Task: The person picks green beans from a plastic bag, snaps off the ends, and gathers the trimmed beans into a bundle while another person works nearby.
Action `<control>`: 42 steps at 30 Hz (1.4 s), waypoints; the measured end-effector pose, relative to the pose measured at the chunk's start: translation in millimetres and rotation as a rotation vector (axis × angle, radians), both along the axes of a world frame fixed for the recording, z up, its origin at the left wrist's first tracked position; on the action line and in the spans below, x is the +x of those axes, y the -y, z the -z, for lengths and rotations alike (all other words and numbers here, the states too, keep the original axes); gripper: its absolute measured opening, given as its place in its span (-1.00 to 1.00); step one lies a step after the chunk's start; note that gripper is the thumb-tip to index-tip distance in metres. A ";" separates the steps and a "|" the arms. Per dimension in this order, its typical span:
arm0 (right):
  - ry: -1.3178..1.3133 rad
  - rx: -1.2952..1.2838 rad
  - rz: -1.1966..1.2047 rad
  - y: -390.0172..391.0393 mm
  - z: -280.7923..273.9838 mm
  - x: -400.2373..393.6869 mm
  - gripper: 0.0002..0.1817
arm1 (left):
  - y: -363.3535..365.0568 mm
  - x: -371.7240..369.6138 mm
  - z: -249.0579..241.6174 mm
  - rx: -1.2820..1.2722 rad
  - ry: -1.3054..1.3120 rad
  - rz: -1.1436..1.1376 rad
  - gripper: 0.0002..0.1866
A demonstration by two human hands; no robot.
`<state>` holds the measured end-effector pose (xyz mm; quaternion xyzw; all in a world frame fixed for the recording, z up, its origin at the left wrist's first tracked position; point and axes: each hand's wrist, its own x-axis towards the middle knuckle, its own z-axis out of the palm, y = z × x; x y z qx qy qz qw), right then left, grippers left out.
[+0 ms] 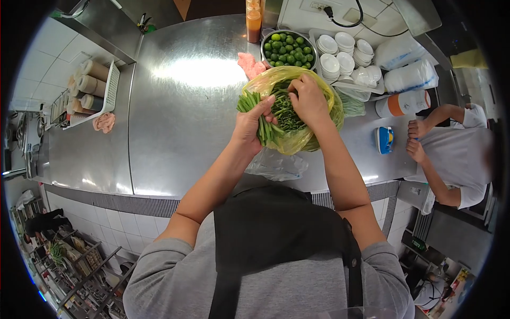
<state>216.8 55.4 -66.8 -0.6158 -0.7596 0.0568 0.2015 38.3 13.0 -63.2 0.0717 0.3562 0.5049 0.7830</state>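
Note:
A yellow plastic bag [328,133] stands open on the steel counter, full of thin green stalks [287,114]. My left hand [254,123] is closed around a bunch of green beans [248,101] at the bag's left edge, their ends sticking out on both sides of the fingers. Over the bag's opening, my right hand [309,101] has its fingers bent down onto the stalks; whatever lies between the fingertips is too small to make out. A clear plastic bag [277,165] lies flat just below the yellow one.
Behind the bag are a bowl of limes [288,49], a pink cloth [249,66], an orange bottle [254,26] and stacked white cups [329,64]. A blue device [384,140] and a co-worker's hands [418,139] are at right. A basket of bottles [110,87] stands left.

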 end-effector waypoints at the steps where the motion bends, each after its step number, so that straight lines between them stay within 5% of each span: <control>1: -0.111 -0.056 -0.036 0.0 -3.7 3.0 -0.88 | -0.4 2.7 -2.5 0.002 0.003 0.002 -0.79; 11: -1.003 -0.177 -0.116 44.8 -67.3 -13.9 -0.85 | 6.1 11.1 -31.6 0.341 -0.411 0.019 -0.80; 14: -1.080 -0.235 -0.065 46.8 -67.0 -14.7 -0.82 | 2.8 10.1 -40.6 0.585 -0.567 0.030 -0.82; 22: -1.076 -0.226 -0.039 49.7 -74.6 -20.8 -0.88 | -2.2 1.0 -39.6 0.879 -0.883 -0.037 -0.81; 30: -1.078 -0.146 -0.069 38.0 -59.5 -22.5 -0.77 | 0.5 -3.5 -30.1 0.823 -0.971 0.052 -0.79; 36: -1.323 -0.338 -0.029 34.3 -56.4 -17.1 -0.85 | -7.1 -6.8 -27.2 0.932 -1.040 -0.015 -0.82; 42: -1.040 -0.065 -0.087 32.0 -62.8 -18.3 -0.94 | -3.1 2.8 -29.0 0.847 -0.911 0.074 -0.87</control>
